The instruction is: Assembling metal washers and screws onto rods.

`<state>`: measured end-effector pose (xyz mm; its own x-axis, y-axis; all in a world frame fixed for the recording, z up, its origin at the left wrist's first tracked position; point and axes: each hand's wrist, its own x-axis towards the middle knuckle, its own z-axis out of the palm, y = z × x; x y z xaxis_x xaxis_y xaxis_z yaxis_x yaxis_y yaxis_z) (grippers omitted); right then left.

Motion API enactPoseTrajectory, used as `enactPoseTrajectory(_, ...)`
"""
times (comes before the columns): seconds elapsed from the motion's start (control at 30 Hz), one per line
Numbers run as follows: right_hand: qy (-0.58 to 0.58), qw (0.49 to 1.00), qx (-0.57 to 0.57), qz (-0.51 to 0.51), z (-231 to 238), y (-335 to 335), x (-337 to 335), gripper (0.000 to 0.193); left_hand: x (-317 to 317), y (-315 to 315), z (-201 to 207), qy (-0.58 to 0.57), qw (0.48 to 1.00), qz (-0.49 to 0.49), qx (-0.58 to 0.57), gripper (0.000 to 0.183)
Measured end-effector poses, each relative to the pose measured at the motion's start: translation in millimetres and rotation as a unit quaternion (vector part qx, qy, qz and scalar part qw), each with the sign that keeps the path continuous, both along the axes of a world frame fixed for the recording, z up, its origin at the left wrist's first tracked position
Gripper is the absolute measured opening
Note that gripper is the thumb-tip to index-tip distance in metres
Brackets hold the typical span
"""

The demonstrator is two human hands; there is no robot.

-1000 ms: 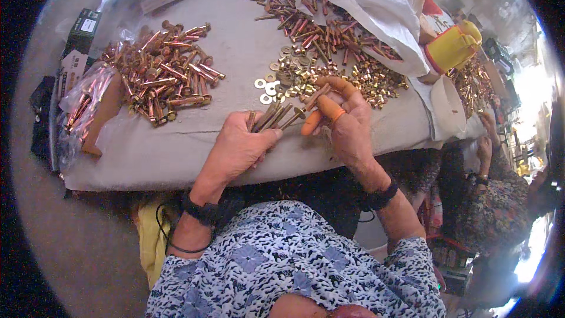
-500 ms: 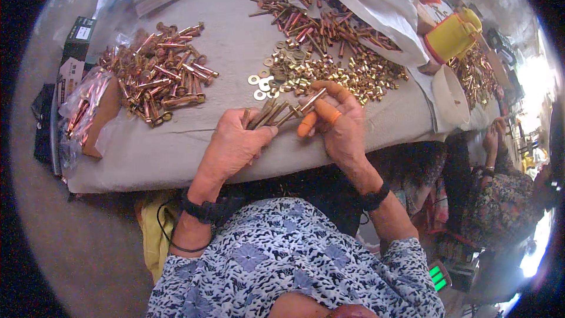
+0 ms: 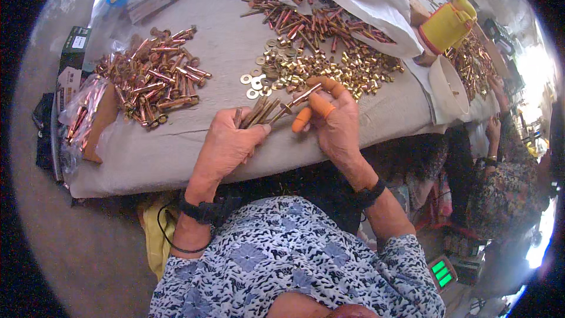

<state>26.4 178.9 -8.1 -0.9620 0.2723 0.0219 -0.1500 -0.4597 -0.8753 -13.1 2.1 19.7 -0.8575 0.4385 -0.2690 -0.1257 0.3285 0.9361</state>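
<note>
My left hand point(image 3: 226, 144) is closed around several thin brass-coloured bolts point(image 3: 263, 112), which stick up side by side between thumb and fingers. One of them slants toward the right, with a washer point(image 3: 286, 108) around it. My right hand point(image 3: 340, 126) has orange finger covers point(image 3: 321, 105) on and pinches a shiny metal sleeve point(image 3: 308, 92) at the far end of that slanted bolt. Just beyond the hands lie loose flat washers point(image 3: 253, 93) and a heap of small golden nuts or collars point(image 3: 353, 70). How deep the bolt sits in the sleeve cannot be told.
Assembled bolts point(image 3: 162, 76) form a heap at left, beside a clear plastic bag of bolts point(image 3: 82, 112) and dark boxes point(image 3: 73, 56). Farther back, loose bolts point(image 3: 294, 20) spill by a white sack point(image 3: 365, 0). At right are a yellow container point(image 3: 450, 26), a white bowl point(image 3: 444, 85) and another person's hand point(image 3: 493, 129).
The whole view has shifted slightly. Both hands keep nearly the same pose, with the bolts still in the left and the sleeve still between the right fingers.
</note>
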Motion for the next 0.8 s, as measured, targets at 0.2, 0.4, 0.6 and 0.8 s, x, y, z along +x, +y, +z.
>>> enactPoseTrajectory(0.2, -0.014, 1.000, 0.025, -0.001, -1, 1, 0, 0.027, 0, 0, -2, 0.002, 1.000, -0.007, 0.006, 0.014)
enactPoseTrajectory(0.4, -0.005, 0.999, 0.050, -0.004, -5, 0, 0, 0.023, 0, -1, -3, 0.002, 1.000, -0.004, -0.002, 0.015)
enactPoseTrajectory(0.6, -0.021, 0.951, 0.307, 0.013, -7, -5, 6, 0.018, 1, -3, -9, -0.002, 0.997, 0.011, 0.078, 0.017)
enactPoseTrajectory(0.8, 0.081, 0.885, 0.458, 0.009, -4, -13, 12, 0.025, 0, -5, -3, -0.010, 0.995, 0.010, 0.097, 0.016)
